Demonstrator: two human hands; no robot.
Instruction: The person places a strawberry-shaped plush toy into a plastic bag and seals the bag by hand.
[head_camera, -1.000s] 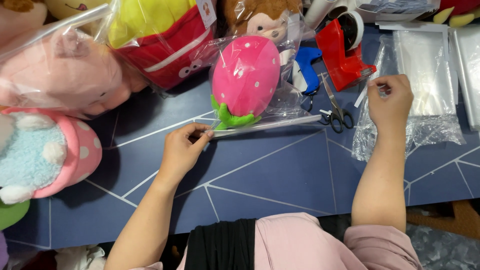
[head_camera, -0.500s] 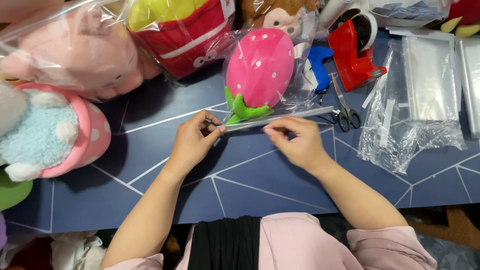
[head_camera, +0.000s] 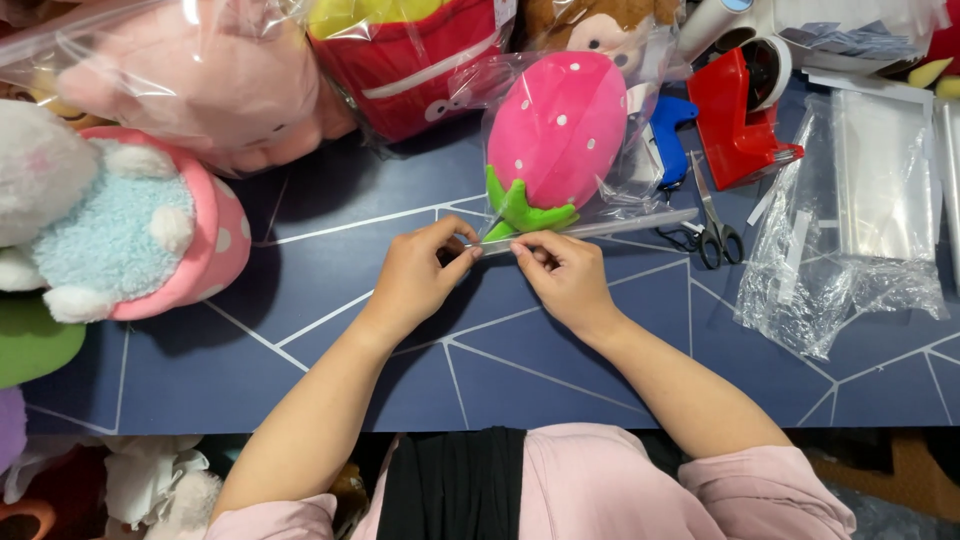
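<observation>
Both hands (head_camera: 420, 275) (head_camera: 565, 275) pinching fingers on bagged strawberry plush's (head_camera: 555, 135) flap (head_camera: 590, 228) below it; uneven pressing risks crooked seal

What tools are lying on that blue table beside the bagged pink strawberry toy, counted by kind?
Silver scissors with black handles: 1
Red tape dispenser: 1
Blue-handled tool, partly hidden by the clear bag: 1
Total: 3
Both hands, left hand and right hand, pinch the bag's open edge.
</observation>
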